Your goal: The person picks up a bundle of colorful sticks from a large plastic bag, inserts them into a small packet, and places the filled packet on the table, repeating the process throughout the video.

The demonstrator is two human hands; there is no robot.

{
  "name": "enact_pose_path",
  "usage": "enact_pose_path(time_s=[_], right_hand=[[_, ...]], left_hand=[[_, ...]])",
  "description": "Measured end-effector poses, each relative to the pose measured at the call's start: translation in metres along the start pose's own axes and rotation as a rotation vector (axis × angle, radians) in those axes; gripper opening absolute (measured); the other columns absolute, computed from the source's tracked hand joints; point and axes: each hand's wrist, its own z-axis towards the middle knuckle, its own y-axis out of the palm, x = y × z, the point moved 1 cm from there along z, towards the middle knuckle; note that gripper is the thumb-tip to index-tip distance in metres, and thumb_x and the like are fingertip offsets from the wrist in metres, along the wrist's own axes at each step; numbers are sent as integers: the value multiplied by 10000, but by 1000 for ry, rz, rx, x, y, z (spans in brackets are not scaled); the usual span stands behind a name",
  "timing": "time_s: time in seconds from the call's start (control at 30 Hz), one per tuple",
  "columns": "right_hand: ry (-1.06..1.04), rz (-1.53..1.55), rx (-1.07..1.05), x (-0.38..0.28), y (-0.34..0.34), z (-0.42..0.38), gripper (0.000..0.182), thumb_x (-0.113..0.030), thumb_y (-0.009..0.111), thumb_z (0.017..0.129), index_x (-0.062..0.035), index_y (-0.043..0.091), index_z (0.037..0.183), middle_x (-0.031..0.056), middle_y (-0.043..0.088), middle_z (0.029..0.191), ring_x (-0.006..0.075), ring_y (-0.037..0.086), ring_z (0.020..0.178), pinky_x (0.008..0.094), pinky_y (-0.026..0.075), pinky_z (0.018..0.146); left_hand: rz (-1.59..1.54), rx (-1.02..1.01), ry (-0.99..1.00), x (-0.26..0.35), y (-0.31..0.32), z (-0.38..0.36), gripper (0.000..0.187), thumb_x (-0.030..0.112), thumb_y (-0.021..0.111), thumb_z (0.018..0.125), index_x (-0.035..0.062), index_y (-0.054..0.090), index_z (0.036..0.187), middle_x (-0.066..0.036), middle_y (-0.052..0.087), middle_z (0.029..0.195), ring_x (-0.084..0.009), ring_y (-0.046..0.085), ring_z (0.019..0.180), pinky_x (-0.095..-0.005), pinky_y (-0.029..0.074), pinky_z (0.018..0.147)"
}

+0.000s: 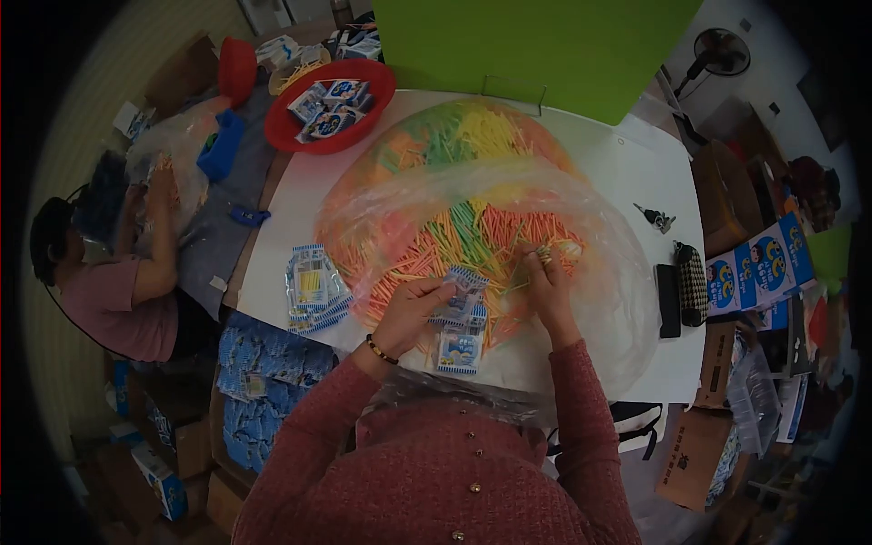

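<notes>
Here, at the 9 o'clock edge of the view, a second person in a pink top sits side-on, hands raised into a clear plastic bag. Toward 11 o'clock, a red basin rests on the corner of the white table and holds several blue-and-white packets. A blue cloth or tray lies just beside the basin at its 9 o'clock.

At table level, about 8 o'clock from the centre, a small stack of filled packets lies flat, just outside the large clear plastic sheet. On that sheet sits a wide heap of coloured sticks: orange, green, yellow and pink mixed.

Left hand: fingers closed around a blue-and-white packet, thumb on top, held over the near edge of the heap. 1 more packet lies flat at 6 o'clock of that hand, on the sheet. A dark beaded bracelet sits on the left wrist.

Right hand: fingertips pinched together on a few sticks, at 2 o'clock of the held packet, near it; contact between them cannot be told.

Further toward 3 o'clock, a black phone and a chequered pouch lie side by side near the table edge, with a small key bunch at their 12 o'clock. Beyond the edge stand printed cartons.
</notes>
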Motion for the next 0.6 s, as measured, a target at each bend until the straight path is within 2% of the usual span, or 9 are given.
enact_pose_path(time_s=[0.1, 0.17, 0.2, 0.27, 0.4, 0.47, 0.5, 0.57, 0.6], right_hand=[[-75, 114, 124, -36, 7, -8, 156, -176, 458, 1026, -66, 544, 1096, 81, 634, 1099, 149, 572, 1096, 284, 433, 964], [-28, 533, 43, -60, 19, -17, 171, -217, 419, 1039, -83, 520, 1073, 122, 635, 1147, 199, 565, 1144, 352, 415, 1012], [-25, 534, 42, -72, 26, -20, 171, -217, 419, 1039, -83, 520, 1073, 122, 635, 1147, 199, 565, 1144, 352, 415, 1012], [-222, 559, -121, -95, 43, -27, 156, -195, 398, 1044, -70, 490, 1020, 126, 647, 1151, 208, 559, 1145, 385, 397, 1013], [-290, 524, -249, -107, 59, -28, 151, -190, 387, 1044, -83, 491, 1018, 137, 649, 1147, 238, 485, 1270, 428, 351, 1060], [-334, 303, -296, -108, 63, -25, 160, -206, 394, 1041, -85, 498, 1029, 145, 643, 1151, 296, 372, 1367, 455, 293, 1105], [-335, 304, -300, -103, 63, -24, 160, -206, 394, 1041, -85, 498, 1029, 145, 643, 1151, 296, 372, 1367, 455, 293, 1105], [-352, -10, -346, -91, 63, -22, 170, -217, 393, 1043, -87, 498, 1008, 149, 654, 1138, 281, 309, 1402, 463, 271, 1110], [-351, -8, -349, -87, 62, -22, 170, -217, 393, 1043, -87, 498, 1008, 149, 654, 1138, 281, 309, 1402, 463, 271, 1110]], left_hand=[[71, 45, 119, -5, -4, 2, 162, 107, 630, 937, -12, 705, 1017, -29, 711, 925, -67, 641, 799, -221, 516, 712], [142, 46, 199, -4, -4, 3, 121, 73, 660, 908, -12, 718, 974, -21, 712, 890, -49, 627, 783, -208, 504, 698], [142, 49, 197, -4, -3, 3, 121, 73, 660, 908, -12, 718, 974, -21, 712, 890, -49, 627, 783, -208, 504, 698], [208, 13, 258, -2, 1, 4, 123, 72, 670, 900, -15, 719, 972, -13, 711, 871, -39, 618, 772, -202, 495, 684], [302, 29, 297, -5, 4, 5, 120, 64, 677, 891, -13, 720, 973, -13, 711, 872, -35, 616, 770, -197, 490, 678], [296, 9, 319, -2, 7, 2, 115, 51, 683, 882, -12, 721, 971, -18, 711, 871, -38, 618, 768, -199, 491, 675], [297, 12, 321, -2, 7, 1, 115, 51, 683, 882, -12, 721, 971, -18, 711, 871, -38, 618, 768, -199, 491, 675], [301, 11, 343, -1, 6, -1, 117, 48, 674, 887, -14, 721, 974, -19, 712, 864, -44, 622, 770, -204, 494, 679], [301, 15, 343, -2, 5, -1, 117, 48, 674, 887, -14, 721, 974, -19, 712, 864, -44, 622, 770, -204, 494, 679]])
